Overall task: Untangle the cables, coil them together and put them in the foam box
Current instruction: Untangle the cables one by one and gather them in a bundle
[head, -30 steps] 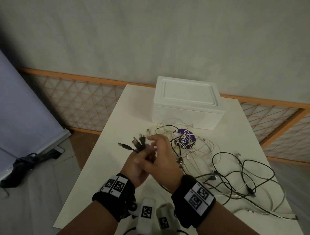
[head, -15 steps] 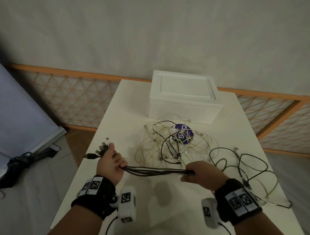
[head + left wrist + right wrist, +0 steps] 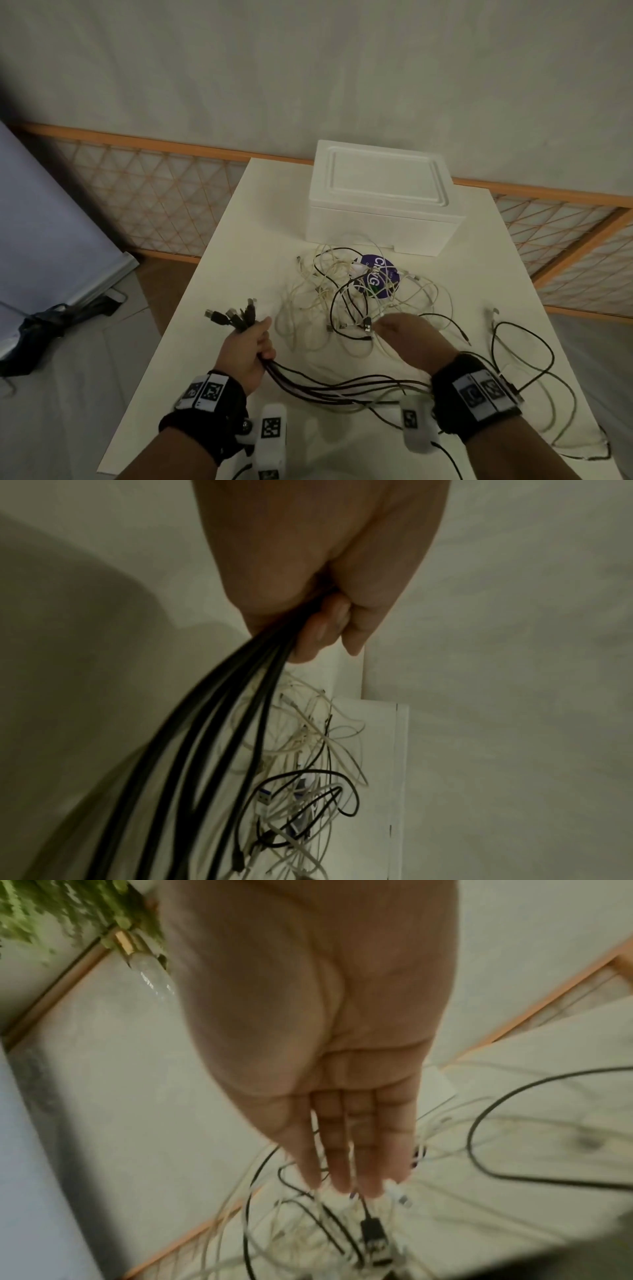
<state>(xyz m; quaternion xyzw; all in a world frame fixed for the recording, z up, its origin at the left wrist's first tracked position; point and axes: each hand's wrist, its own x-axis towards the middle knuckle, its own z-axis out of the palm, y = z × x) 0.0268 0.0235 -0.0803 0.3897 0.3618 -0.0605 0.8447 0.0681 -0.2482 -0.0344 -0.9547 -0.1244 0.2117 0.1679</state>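
Observation:
My left hand (image 3: 251, 346) grips a bundle of black cables (image 3: 329, 387) near their plug ends (image 3: 233, 313), which fan out up and to the left; the wrist view shows the fingers (image 3: 322, 620) curled round the black cables (image 3: 205, 750). The strands sag to the right under my right wrist. My right hand (image 3: 404, 337) hovers over the tangled pile of white and black cables (image 3: 346, 301), with straight fingers (image 3: 342, 1153) and nothing held. The white foam box (image 3: 383, 198) stands with its lid on at the table's far side.
A purple round label (image 3: 378, 275) lies in the tangle. More loose black and white cables (image 3: 524, 363) sprawl over the table's right side. The white table (image 3: 246, 240) ends at a left edge close to my left hand. A lattice fence (image 3: 147, 202) runs behind.
My right hand let go of the black bundle and moved up to the tangled pile. The bundle's strands went from taut to slack. My left hand kept its grip.

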